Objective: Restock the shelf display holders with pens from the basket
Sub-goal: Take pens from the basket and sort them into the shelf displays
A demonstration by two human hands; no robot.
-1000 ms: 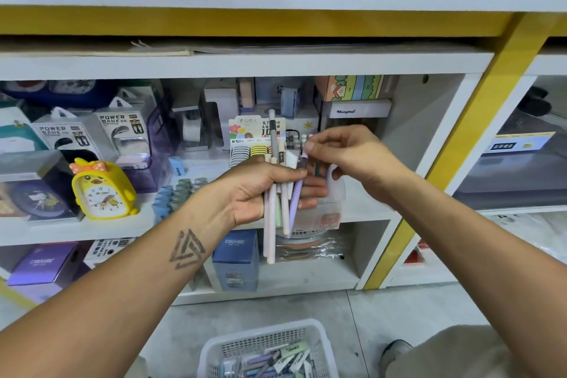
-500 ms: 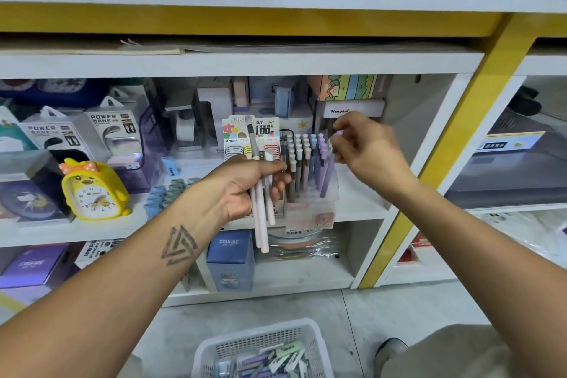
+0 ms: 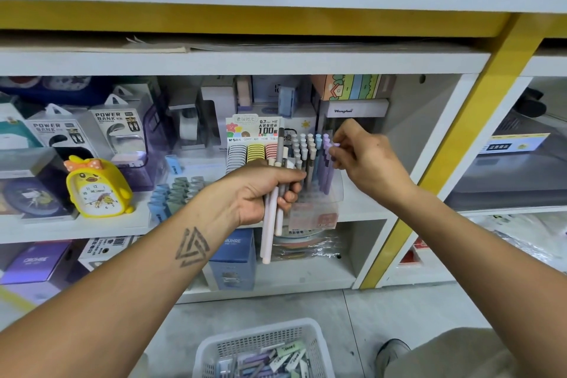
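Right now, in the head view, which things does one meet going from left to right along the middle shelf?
Yellow duck-shaped alarm clock → left hand gripping pastel pens → clear plastic pen holder → right hand pinching a purple pen.

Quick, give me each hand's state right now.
Left hand: grips a bundle of pens.
Right hand: pinches the top of a purple pen standing in the clear display holder.

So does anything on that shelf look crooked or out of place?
Nothing stands out. The pastel pens in the clear plastic display holder stand upright in tidy rows. The right hand pinches a purple pen at the holder's right end, and the left hand grips a spare bundle.
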